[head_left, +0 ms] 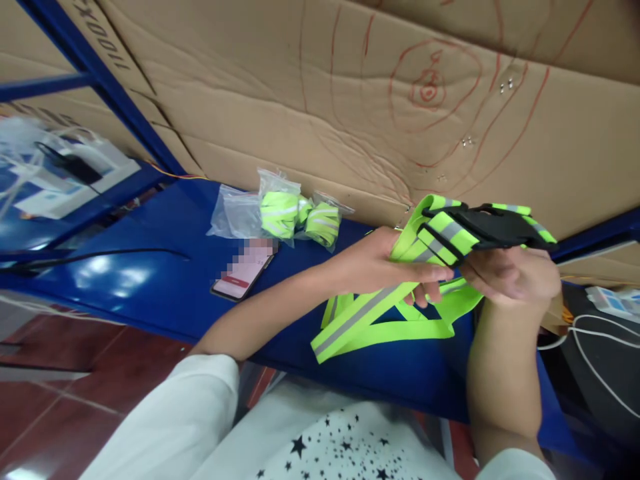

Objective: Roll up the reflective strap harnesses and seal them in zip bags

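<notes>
A neon yellow-green reflective strap (360, 319) with a grey stripe hangs in loops over the right part of the blue shelf. My left hand (383, 263) is closed around its folded upper part, thumb pointing right. At the top of the strap sits a black plastic buckle (500, 225) with a black slider beside it. My right hand (515, 273) is closed at the underside of the buckle, fingers bent and partly hidden. The strap's lower loops droop below both hands.
Clear plastic bags (237, 210) and bagged rolls of similar strap (280, 215) lie against the cardboard wall (350, 127). A phone (243, 270) rests on the blue shelf (145, 267). White power strips and cables (80, 177) are at left; white cables (590, 333) run at right.
</notes>
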A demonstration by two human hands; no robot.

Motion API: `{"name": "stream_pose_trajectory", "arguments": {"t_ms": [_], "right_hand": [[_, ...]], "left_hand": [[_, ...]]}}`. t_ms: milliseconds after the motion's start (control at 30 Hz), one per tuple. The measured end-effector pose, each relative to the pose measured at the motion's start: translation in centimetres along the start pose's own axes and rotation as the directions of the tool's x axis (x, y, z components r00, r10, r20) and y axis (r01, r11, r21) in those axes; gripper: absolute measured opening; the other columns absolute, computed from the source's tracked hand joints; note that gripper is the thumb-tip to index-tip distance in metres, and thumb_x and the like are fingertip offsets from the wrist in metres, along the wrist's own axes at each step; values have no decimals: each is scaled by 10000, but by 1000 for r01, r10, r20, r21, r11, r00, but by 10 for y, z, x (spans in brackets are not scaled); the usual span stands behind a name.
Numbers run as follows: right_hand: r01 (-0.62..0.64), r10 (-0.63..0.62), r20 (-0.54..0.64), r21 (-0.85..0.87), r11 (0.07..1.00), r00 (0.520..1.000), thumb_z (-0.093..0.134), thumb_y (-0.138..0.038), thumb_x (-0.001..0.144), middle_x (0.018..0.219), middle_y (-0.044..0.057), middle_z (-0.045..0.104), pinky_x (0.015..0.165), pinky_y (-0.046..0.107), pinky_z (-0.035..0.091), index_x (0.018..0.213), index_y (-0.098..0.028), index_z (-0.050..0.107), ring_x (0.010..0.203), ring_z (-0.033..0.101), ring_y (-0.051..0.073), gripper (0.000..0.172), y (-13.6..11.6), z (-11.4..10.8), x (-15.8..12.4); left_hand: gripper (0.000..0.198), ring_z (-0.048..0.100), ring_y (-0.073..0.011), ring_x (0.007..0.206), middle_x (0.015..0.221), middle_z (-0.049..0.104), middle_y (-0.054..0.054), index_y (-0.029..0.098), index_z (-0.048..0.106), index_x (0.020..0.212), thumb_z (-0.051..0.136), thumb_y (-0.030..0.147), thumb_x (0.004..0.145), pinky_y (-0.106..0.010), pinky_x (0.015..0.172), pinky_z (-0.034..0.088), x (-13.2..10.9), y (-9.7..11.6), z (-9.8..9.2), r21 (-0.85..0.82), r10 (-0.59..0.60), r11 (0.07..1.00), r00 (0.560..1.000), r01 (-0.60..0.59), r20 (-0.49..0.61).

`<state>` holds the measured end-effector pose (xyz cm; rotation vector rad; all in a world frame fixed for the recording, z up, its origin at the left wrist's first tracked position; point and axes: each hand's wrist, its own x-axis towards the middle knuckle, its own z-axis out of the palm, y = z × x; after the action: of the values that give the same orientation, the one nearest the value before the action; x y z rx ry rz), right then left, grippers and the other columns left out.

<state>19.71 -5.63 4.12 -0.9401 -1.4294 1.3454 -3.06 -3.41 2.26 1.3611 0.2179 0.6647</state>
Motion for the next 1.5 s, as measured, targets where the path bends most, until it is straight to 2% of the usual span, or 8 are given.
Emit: {"name": "stream_pose_trajectory", "arguments": {"t_ms": [200, 367, 667, 800, 900, 1100, 1333, 1500], "right_hand": [[361, -362, -319, -66, 930, 876, 902, -555, 716, 715, -3, 724, 673, 405, 610, 905, -277, 732, 635, 691, 217, 377, 14, 22, 12], [442, -439, -335, -72, 894, 834, 827, -455, 862, 857, 2, 780, 907, 418, 639, 936, -295, 770, 897, 773, 239, 185, 22, 26, 10], [244, -282, -172, -214, 946, 944, 632, -594, 986, 1012, 72, 790, 852, 401, 645, 1076, -247, 791, 954, 772, 257, 393, 32, 26, 5], [276, -440, -196, -544, 792, 877, 766, -440, 930, 1068, 52, 780, 896, 338, 611, 1123, -243, 777, 1003, 744, 206, 275, 21, 20, 12], [372, -603, -161, -656, 657, 781, 919, -298, 762, 1310, 25, 705, 945, 321, 584, 1337, -332, 683, 1072, 716, 182, 622, 9, 18, 9], [213, -434, -11, -860, 463, 901, 761, -378, 936, 1146, 4, 799, 948, 292, 555, 1206, -301, 781, 1047, 743, 176, 282, -5, 22, -8], [94, -299, -423, -440, 893, 855, 828, -574, 823, 593, -29, 655, 428, 222, 357, 691, -212, 775, 471, 515, 100, 389, 9, 13, 4], [69, -345, -487, -498, 864, 803, 871, -574, 780, 691, -27, 669, 521, 218, 402, 796, -222, 819, 571, 528, 90, 357, 10, 12, 2]], "left_hand": [[308, 734, -223, 1040, 1061, 779, -97, 152, 754, 1036, 565, 395, 1043, -387, 1023, 564, 5, -20, -4, 530, 444, 773, 894, -348, -61], [351, 705, -249, 1133, 1205, 757, -112, 166, 699, 1253, 607, 422, 1032, -425, 1170, 483, 11, -32, -7, 671, 594, 613, 803, -418, -42], [346, 713, -222, 1120, 1136, 773, -41, 189, 730, 1184, 796, 385, 907, -360, 1038, 547, 13, -25, -10, 266, 341, 914, 936, -307, -89], [298, 695, -198, 1028, 1038, 757, -39, 177, 755, 1108, 747, 423, 939, -319, 953, 528, 16, -29, -20, 337, 342, 901, 925, -273, -165], [348, 650, -162, 820, 883, 711, -19, 156, 743, 995, 718, 498, 941, -292, 804, 509, 17, -32, -25, 369, 254, 911, 955, -185, -150], [360, 671, -218, 1015, 1029, 728, -69, 141, 723, 985, 682, 497, 955, -340, 964, 505, 19, -37, -22, 432, 262, 875, 964, -216, -49], [361, 681, -282, 1139, 1125, 754, -87, 153, 704, 1077, 665, 496, 972, -381, 1031, 521, 12, -28, -17, 432, 151, 888, 987, -157, 49], [425, 679, -287, 1180, 1197, 750, -116, 124, 709, 1110, 696, 518, 950, -380, 1068, 513, 10, -26, -16, 406, 113, 906, 993, -121, 46]]}}
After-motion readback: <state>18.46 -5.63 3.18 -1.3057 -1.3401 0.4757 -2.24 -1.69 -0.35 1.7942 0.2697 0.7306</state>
